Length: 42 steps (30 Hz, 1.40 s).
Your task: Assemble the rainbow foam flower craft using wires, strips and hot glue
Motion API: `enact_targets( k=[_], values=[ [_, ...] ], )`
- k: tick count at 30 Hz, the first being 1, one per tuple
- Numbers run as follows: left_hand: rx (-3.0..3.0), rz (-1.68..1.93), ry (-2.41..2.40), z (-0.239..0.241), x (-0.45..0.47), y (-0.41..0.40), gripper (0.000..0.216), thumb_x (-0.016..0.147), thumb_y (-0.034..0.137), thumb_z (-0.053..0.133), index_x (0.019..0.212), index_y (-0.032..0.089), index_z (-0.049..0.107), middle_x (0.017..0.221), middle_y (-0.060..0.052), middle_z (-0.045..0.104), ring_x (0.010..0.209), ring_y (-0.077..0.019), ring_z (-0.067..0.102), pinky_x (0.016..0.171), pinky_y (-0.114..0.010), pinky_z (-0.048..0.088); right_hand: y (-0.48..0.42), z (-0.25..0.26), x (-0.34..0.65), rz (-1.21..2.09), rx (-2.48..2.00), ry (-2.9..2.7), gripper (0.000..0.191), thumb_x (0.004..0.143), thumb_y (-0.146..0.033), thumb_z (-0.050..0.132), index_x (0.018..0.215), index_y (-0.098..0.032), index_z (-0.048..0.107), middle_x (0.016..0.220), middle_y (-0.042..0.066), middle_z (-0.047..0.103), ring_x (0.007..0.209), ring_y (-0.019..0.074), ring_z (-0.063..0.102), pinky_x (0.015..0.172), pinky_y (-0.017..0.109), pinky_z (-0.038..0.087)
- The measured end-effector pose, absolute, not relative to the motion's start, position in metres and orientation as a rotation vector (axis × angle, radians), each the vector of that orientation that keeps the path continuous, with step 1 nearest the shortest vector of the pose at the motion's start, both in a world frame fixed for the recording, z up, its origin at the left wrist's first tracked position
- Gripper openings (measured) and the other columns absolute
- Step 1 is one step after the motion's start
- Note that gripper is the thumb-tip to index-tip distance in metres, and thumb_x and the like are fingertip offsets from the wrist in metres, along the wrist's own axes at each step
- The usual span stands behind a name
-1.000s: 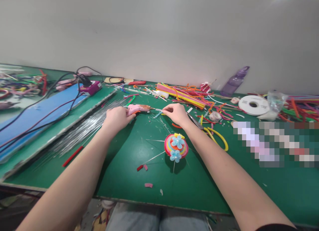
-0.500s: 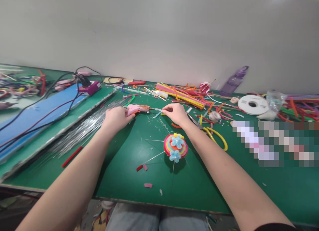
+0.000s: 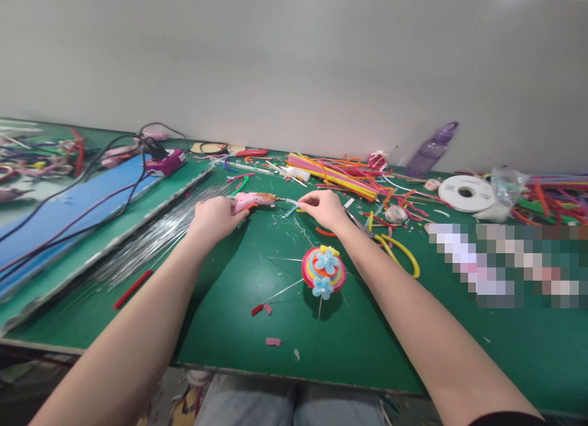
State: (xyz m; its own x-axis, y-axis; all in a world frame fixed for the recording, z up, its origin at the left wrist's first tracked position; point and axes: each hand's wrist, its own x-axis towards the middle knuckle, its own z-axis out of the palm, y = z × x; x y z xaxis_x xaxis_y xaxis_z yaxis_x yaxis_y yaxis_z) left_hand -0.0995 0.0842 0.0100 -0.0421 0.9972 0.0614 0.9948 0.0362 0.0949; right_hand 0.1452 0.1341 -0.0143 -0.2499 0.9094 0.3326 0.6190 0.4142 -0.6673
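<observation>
Glue gun [image 3: 255, 200] in pink is what your left hand [image 3: 215, 217] grips, fingers closed round its handle, the body lying low over the green table [image 3: 239, 328] with its brown-stained nozzle pointing toward your right. Your right hand [image 3: 324, 208] sits just beyond the nozzle, thumb and forefinger pinched shut on a small pale blue strip [image 3: 292, 206], whose free end meets the nozzle tip; whether glue is on it is too small to tell. Nearer to you, between your forearms, stands a round pipe-cleaner disc [image 3: 324, 271] in pink, yellow and red rings with two light blue flowers on its face, and thin wire stems run out from under it across the table. A few pink and red scraps [image 3: 274, 341] lie in front of it, close to the table's near edge. To your left, a sheaf of silver wires [image 3: 151, 242] lies along a long blue board [image 3: 59, 211] crossed by dark cables that lead to a purple power strip [image 3: 168, 161]. To your right, yellow-handled scissors [image 3: 395, 248] rest just beside your right forearm, and farther back you have a heap of coloured pipe cleaners [image 3: 331, 171], a white tape spool [image 3: 467, 193] and a purple bottle [image 3: 432, 149] against the wall.
</observation>
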Motion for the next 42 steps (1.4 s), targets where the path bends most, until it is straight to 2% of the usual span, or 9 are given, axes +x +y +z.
enact_targets(
  k=[14, 42],
  values=[
    [2.158, 0.183, 2.237, 0.0093, -0.1008, 0.085, 0.041, 0.08, 0.057, 0.045, 0.065, 0.02, 0.055, 0.071, -0.009, 0.067, 0.067, -0.0254, 0.061, 0.054, -0.031, 0.028, 0.1349, -0.0139, 0.1454, 0.627, -1.3, -1.915, 0.007, 0.074, -0.018, 0.067, 0.075, -0.017, 0.074, 0.075, 0.004, 0.074, 0.071, 0.0152, 0.068, 0.068, 0.025, 0.051],
    [2.172, 0.212, 2.211, 0.0101, -0.1014, 0.0845, 0.043, 0.08, 0.058, 0.046, 0.065, 0.02, 0.059, 0.066, -0.008, 0.066, 0.064, -0.0253, 0.06, 0.055, -0.03, 0.029, 0.1375, -0.0169, 0.1468, 0.641, -1.291, -1.897, 0.006, 0.073, -0.018, 0.068, 0.074, -0.017, 0.074, 0.075, 0.004, 0.074, 0.07, 0.016, 0.068, 0.069, 0.027, 0.051]
  ],
)
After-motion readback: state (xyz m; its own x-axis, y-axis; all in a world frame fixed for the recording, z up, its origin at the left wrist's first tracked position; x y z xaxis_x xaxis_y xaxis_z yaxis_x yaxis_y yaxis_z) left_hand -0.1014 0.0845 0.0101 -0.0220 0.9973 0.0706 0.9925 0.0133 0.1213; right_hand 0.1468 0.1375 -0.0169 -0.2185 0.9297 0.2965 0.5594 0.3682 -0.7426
